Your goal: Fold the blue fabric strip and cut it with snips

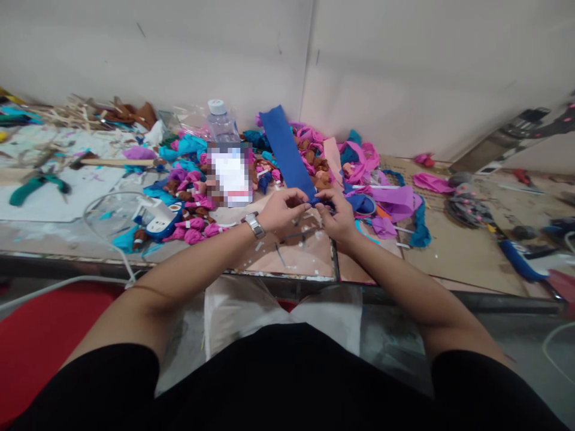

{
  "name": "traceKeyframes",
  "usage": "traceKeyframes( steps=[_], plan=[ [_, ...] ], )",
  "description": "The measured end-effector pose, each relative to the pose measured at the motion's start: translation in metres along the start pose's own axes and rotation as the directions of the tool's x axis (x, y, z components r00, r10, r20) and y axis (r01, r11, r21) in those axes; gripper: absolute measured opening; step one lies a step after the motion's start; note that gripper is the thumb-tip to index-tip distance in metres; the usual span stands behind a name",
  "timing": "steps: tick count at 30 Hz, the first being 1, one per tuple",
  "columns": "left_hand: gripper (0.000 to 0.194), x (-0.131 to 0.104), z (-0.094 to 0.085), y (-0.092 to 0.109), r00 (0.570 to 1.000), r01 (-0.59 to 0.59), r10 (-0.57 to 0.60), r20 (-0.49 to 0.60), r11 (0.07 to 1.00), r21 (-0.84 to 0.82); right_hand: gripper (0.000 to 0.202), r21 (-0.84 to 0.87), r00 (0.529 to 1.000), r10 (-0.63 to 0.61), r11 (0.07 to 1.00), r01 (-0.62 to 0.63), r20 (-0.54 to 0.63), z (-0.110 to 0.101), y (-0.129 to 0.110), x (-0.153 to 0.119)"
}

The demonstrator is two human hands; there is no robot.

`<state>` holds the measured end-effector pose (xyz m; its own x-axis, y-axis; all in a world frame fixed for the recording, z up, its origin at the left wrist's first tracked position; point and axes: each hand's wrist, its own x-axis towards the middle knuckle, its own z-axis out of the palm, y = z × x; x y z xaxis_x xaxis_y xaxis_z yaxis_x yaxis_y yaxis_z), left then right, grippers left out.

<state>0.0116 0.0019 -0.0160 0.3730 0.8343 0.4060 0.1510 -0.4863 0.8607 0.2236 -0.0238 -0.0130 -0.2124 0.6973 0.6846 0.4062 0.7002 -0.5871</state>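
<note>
Left hand (284,207) and right hand (336,216), close together, both pinch the bunched near end of a blue cloth strip (286,145) — its flat length slants over heaped cloth pieces (396,202). Firm, even pinch likely keeps bunch tidy.

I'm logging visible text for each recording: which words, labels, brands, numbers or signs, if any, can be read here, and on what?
No text can be read.
Bottle cap: reddish marks, too small to read.
Pixelated bright panel: contents unreadable.
Blue-and-white tool on the left: dark marks, too blurred to read.
Wristwatch: dial unreadable.
</note>
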Motion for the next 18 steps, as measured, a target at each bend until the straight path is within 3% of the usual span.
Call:
traceKeyframes(
  steps=[4,12,18],
  plan=[
    [0.041,0.001,-0.002,0.001,0.999,0.042,-0.042,0.016,0.998,-0.045,0.038,0.051,0.998,0.067,0.996,-0.068,0.005,0.000,0.003,-0.002],
    [0.038,0.002,-0.002,-0.004,0.992,0.058,-0.051,0.116,0.997,-0.060,0.038,0.021,0.999,0.043,0.999,-0.044,0.006,0.001,0.003,-0.001],
    [0.037,-0.001,-0.004,0.006,0.996,-0.093,0.093,0.002,0.995,0.045,0.035,-0.061,1.000,-0.003,0.998,0.005,0.025,-0.002,0.002,0.002]
  ],
)
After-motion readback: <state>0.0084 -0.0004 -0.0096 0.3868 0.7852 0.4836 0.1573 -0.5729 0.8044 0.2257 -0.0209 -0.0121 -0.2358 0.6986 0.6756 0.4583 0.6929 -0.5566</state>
